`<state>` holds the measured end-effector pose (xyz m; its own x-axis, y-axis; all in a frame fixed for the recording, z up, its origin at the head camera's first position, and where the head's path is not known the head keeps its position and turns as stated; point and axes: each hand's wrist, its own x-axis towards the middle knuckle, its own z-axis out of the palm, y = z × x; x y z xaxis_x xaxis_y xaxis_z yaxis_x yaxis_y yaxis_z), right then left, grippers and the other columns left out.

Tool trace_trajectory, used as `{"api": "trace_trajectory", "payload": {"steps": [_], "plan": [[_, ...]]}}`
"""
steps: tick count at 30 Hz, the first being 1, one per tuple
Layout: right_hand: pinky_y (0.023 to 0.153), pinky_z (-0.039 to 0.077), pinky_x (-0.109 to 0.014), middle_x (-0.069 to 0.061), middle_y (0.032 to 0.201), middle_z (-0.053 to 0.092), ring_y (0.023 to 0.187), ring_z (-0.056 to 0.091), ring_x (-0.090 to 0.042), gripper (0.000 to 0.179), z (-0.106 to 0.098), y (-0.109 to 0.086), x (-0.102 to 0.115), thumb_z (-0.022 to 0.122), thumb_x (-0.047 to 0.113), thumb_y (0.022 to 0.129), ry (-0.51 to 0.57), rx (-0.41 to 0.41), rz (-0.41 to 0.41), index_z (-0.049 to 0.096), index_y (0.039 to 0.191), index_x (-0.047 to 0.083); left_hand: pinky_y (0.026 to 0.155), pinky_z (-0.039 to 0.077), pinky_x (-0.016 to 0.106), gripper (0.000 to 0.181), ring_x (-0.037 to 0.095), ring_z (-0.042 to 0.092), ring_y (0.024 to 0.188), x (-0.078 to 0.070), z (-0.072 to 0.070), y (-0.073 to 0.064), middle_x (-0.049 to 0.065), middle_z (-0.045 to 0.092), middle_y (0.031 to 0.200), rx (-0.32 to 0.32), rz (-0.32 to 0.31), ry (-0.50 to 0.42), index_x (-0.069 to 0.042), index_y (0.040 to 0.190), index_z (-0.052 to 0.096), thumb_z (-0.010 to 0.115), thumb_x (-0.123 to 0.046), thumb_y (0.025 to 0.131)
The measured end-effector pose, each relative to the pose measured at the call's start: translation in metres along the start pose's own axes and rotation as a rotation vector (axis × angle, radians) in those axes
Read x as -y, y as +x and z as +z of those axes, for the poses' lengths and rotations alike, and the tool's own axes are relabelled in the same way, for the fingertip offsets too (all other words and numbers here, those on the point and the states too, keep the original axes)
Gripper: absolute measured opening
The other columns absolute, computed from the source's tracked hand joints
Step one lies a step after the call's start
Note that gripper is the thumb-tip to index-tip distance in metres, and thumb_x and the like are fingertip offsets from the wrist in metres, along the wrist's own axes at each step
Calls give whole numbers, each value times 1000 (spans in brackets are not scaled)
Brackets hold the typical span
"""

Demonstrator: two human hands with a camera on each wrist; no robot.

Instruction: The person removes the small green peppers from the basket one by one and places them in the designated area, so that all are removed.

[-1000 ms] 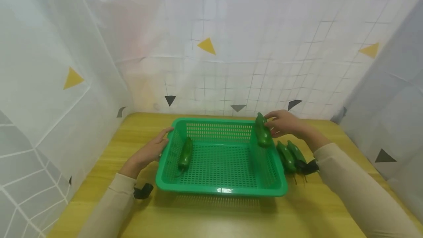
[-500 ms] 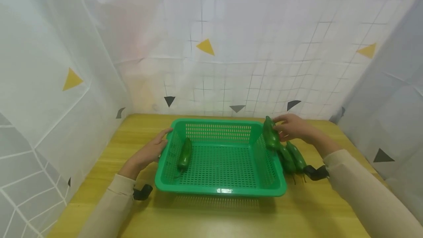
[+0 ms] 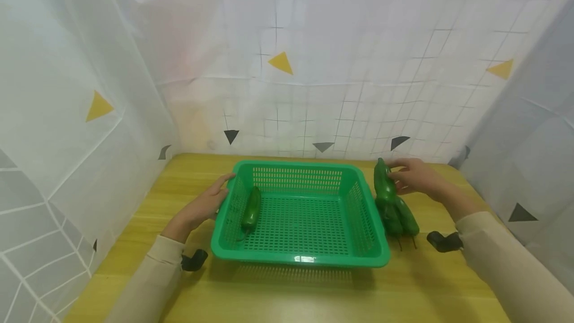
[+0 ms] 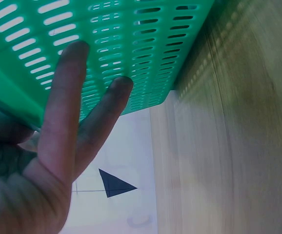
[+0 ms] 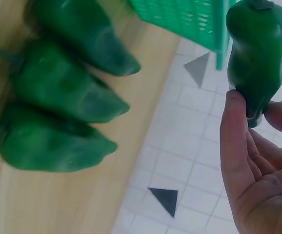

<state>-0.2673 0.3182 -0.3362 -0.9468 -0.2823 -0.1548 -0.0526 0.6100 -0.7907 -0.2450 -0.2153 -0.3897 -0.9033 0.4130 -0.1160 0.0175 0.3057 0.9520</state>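
A green plastic basket [image 3: 298, 260] stands on the table, with one green pepper [image 3: 251, 209] lying along its left side. My left hand [image 3: 204, 208] holds the basket's left rim; in the left wrist view two of its fingers [image 4: 63, 107] stretch along the slotted outer wall. Past the right rim, my right hand [image 3: 417, 178] pinches another green pepper [image 3: 384, 183] by its narrow tip between thumb and fingers, as the right wrist view shows. Below this held pepper [image 5: 259, 44], three more peppers [image 5: 58, 146] lie side by side on the table, stems pointing toward me.
The wooden table [image 3: 287, 298] ends at a white patterned cloth [image 3: 314, 64] behind the basket. Similar cloth hangs on the left and right. A black strap piece [image 3: 444, 242] sticks out at the right wrist, another black piece [image 3: 194, 260] at the left.
My right hand has carried the pepper rightward, from over the basket's right rim to above the peppers outside. My left hand and the basket have stayed in place.
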Motion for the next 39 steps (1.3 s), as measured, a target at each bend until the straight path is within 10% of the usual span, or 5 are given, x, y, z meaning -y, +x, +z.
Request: {"api": "trace_trajectory", "payload": {"steps": [39], "plan": [[82,59,-48,-42,125,52,107,65,-40,51,-19,-26,-92,42,10,110,-25,12,135,24,147,-19,73,58,45,52,27,64,86,0,0,-1,27,46,128,7,10,24,-19,163,15,31,-23,113]]}}
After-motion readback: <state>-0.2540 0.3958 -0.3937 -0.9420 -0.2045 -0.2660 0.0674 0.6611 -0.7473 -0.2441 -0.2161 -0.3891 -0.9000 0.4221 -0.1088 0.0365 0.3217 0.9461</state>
